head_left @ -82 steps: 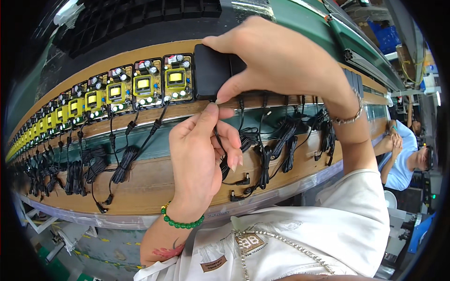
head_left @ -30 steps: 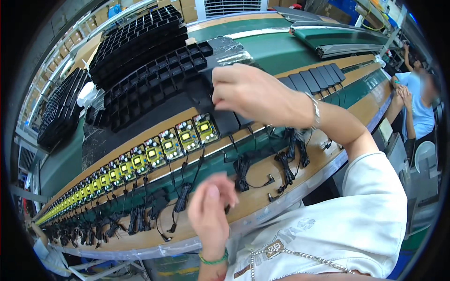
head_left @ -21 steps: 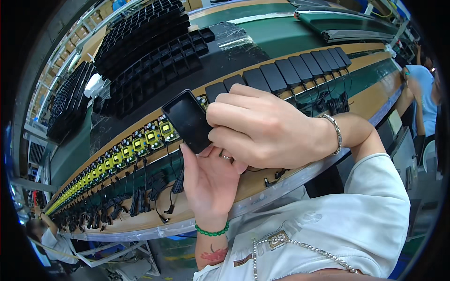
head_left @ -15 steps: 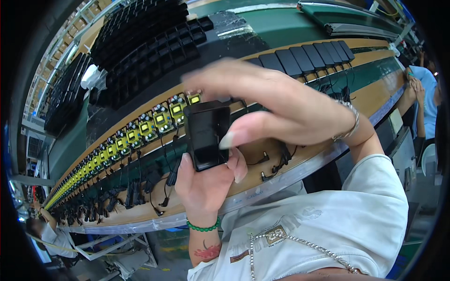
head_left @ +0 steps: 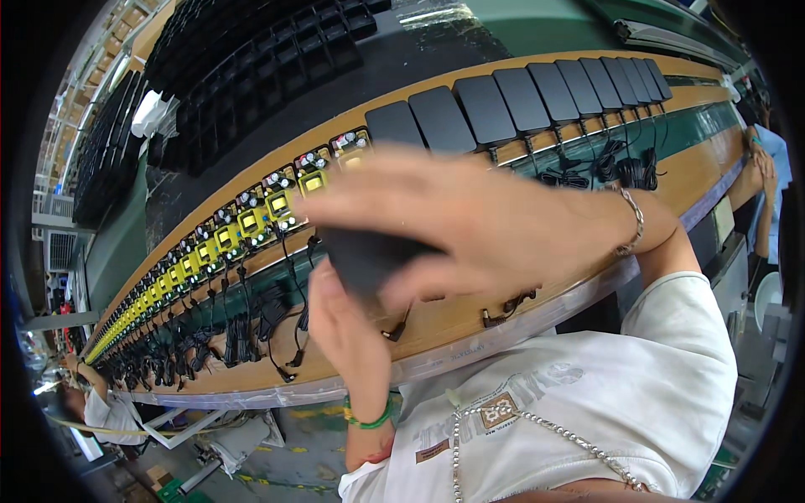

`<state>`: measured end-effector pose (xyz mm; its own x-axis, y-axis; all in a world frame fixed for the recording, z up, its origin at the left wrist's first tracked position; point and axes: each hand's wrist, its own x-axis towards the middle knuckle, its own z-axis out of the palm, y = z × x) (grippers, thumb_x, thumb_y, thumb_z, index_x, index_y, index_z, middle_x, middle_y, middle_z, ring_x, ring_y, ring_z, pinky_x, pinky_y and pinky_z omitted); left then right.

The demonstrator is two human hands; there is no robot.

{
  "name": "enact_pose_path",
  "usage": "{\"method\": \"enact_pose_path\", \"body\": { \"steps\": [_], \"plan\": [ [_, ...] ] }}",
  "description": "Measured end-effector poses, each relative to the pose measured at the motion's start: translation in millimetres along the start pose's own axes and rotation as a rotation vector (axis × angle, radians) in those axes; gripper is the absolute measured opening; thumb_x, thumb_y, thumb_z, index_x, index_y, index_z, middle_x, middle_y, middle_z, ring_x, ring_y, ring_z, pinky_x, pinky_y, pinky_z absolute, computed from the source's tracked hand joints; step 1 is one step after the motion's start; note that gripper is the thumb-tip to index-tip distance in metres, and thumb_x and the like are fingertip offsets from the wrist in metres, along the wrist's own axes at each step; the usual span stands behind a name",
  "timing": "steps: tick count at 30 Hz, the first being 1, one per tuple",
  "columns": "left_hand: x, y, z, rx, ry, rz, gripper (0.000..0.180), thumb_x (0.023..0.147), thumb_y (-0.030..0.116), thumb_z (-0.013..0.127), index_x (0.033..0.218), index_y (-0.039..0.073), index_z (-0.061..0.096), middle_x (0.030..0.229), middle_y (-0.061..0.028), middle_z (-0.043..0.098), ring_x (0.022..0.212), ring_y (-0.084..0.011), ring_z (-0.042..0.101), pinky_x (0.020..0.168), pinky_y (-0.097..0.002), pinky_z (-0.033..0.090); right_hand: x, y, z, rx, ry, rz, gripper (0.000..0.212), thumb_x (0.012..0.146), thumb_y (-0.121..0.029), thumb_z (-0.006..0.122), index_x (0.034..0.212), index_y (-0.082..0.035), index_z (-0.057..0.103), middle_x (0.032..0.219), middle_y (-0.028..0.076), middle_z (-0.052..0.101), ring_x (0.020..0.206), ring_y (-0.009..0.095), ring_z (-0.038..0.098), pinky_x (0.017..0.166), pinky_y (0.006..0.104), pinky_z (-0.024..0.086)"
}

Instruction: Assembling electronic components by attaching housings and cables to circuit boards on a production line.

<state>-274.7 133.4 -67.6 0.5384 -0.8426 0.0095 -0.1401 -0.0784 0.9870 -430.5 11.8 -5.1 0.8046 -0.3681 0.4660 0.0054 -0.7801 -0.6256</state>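
A black plastic adapter case [head_left: 365, 256] is held just in front of the row of circuit boards. My left hand [head_left: 348, 323] grips it from below, fingers closed along its side. Over the top lies my right hand [head_left: 453, 218], blurred by motion, its fingers across the far side and its thumb at the near edge. Much of the case is hidden beneath that hand. Close to my right fingertips is a circuit board with a yellow transformer [head_left: 312, 182], one of a long row running left. Beyond my right hand several closed black adapters [head_left: 482, 109] stand side by side.
Bundled black cables [head_left: 239, 335] with plugs hang along the near side of the bench [head_left: 470, 331]. Black compartment trays [head_left: 277, 75] are stacked at the far left, near crumpled white plastic [head_left: 153, 115]. Other people sit at the far left and the right [head_left: 763, 168].
My right hand has come down over the case and its fingers now reach across it. The hollow interior seen before is covered. My view has shifted, showing more of the closed adapters.
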Motion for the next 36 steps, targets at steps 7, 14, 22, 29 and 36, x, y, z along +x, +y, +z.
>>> {"method": "enact_pose_path", "body": {
  "steps": [7,14,22,29,36],
  "plan": [
    [16.5,-2.6,8.4,-0.089,-0.134,-0.127,0.027,0.103,0.02,0.052,0.123,0.002,0.057,0.082,-0.0093,0.06,0.063,-0.0172,0.051,0.059,-0.0288,0.045,38.1,87.0,8.3,-0.551,0.13,0.067,0.058,0.083,-0.013,0.074,0.136,-0.015,0.051,0.13,0.017,0.051,0.077,0.03,0.066,0.072,0.0384,0.057],
    [22.6,10.9,20.5,-0.65,-0.289,-0.446,0.023,0.104,0.011,0.048,0.125,0.004,0.054,0.059,-0.0042,0.046,0.043,-0.013,0.036,0.044,-0.0258,0.035,28.4,88.2,10.1,-0.529,0.119,0.18,0.053,0.083,-0.019,0.076,0.13,-0.013,0.053,0.126,0.02,0.051,0.06,0.028,0.065,0.057,0.035,0.057],
    [31.2,5.8,25.9,-0.988,-0.252,-0.524,0.024,0.105,0.009,0.044,0.125,0.004,0.056,0.049,0.0006,0.037,0.034,-0.0099,0.025,0.038,-0.0256,0.027,29.7,90.1,14.2,-0.561,0.146,0.128,0.051,0.083,-0.022,0.076,0.128,-0.011,0.054,0.116,0.023,0.054,0.05,0.024,0.061,0.048,0.0294,0.054],
    [15.8,17.4,31.6,-0.684,-0.16,-0.532,0.026,0.107,0.015,0.043,0.119,-0.001,0.059,0.052,0.0018,0.038,0.037,-0.0071,0.027,0.04,-0.0246,0.028,27.2,92.9,9.5,-0.599,0.135,0.14,0.05,0.082,-0.022,0.076,0.126,-0.009,0.056,0.111,0.023,0.056,0.05,0.022,0.06,0.048,0.0291,0.054],
    [32.8,10.8,33.6,-0.887,-0.21,-0.447,0.034,0.109,0.023,0.04,0.107,-0.004,0.061,0.056,0.0014,0.045,0.04,-0.0066,0.032,0.042,-0.0236,0.03,27.5,93.5,12.4,-0.614,0.157,0.122,0.048,0.079,-0.02,0.077,0.121,-0.008,0.058,0.103,0.02,0.056,0.049,0.022,0.059,0.048,0.0291,0.053]
  ]
}}
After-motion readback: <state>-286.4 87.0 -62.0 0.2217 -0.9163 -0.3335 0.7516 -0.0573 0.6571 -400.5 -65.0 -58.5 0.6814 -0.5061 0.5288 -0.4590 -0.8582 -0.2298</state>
